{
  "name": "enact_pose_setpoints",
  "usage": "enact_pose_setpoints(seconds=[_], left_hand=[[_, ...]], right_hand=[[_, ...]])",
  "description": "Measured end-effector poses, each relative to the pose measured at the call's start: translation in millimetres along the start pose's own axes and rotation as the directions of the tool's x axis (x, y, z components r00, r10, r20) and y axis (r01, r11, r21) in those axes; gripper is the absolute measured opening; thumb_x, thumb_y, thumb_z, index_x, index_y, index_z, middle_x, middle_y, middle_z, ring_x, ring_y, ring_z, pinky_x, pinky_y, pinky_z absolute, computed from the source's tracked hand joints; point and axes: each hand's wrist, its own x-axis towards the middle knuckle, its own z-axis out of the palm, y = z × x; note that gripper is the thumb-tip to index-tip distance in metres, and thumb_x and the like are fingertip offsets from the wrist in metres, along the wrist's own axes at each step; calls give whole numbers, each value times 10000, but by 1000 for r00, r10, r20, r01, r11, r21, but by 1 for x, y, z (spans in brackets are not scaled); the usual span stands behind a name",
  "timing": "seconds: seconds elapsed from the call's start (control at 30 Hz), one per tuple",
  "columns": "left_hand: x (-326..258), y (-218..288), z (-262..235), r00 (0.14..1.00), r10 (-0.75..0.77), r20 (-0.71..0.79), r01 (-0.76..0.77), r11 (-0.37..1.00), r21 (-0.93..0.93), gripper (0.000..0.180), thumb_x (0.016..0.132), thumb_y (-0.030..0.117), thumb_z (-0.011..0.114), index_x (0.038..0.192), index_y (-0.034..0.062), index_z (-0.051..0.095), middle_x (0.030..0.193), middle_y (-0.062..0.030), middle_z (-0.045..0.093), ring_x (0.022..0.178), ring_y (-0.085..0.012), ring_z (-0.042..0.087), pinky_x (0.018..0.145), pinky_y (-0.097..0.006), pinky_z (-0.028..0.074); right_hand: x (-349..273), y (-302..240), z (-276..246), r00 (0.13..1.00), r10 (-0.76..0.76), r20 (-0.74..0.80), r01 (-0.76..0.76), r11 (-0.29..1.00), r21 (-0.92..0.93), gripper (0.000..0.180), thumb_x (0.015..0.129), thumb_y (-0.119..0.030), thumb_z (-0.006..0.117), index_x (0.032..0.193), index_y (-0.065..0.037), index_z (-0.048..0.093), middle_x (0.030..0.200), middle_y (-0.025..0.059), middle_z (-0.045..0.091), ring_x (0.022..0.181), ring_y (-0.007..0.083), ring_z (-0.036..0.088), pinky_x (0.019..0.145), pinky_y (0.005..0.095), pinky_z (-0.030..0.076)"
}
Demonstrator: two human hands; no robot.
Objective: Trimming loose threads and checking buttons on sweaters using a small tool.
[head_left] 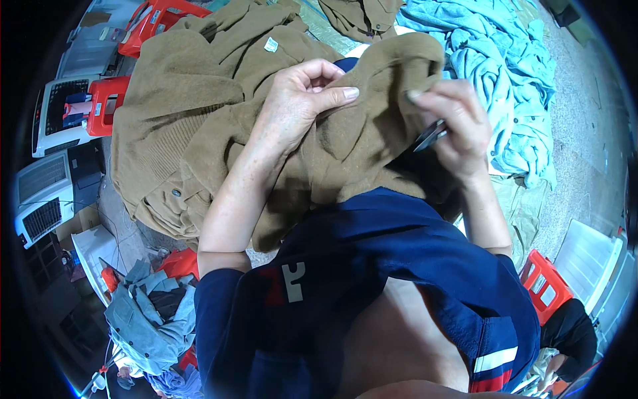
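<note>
A brown knitted garment (359, 143) lies bunched over my lap and the work surface. My left hand (299, 103) is closed on it, pinching a fold between thumb and fingers. To the right, my right hand (458, 123) is curled around small dark thread snips (430, 135), whose pointed end juts from the palm toward the lower left. The thumb and forefinger of that hand meet beside the raised fold of brown cloth; whether they also grip a thread or the cloth is too blurred to tell.
More brown knitwear (166, 133) with ribbing and buttons spreads to the left. A heap of light blue knitted garments (498, 86) lies at the far right. Red plastic chairs (109, 106) stand on the left. Another person in black (571, 339) is at the lower right.
</note>
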Motion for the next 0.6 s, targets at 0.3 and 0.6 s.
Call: enact_pose_setpoints(seconds=[0.3,0.6], left_hand=[[-16,7,3,997,36,68,-36,999,0,203,927,122,664,1065,-25,685,915,8,667,845,-55,584,778,-209,476],[-20,4,2,950,196,243,-263,922,285,256,863,14,701,1089,-79,627,1012,-35,590,933,-80,554,827,-220,451]], right_hand=[[10,-10,39,979,-201,-24,202,978,54,279,654,-10,694,933,-27,703,849,62,623,710,206,629,563,296,516],[1,-10,49,987,-159,0,158,982,99,230,679,16,690,907,-14,687,866,72,614,723,211,627,583,299,526]])
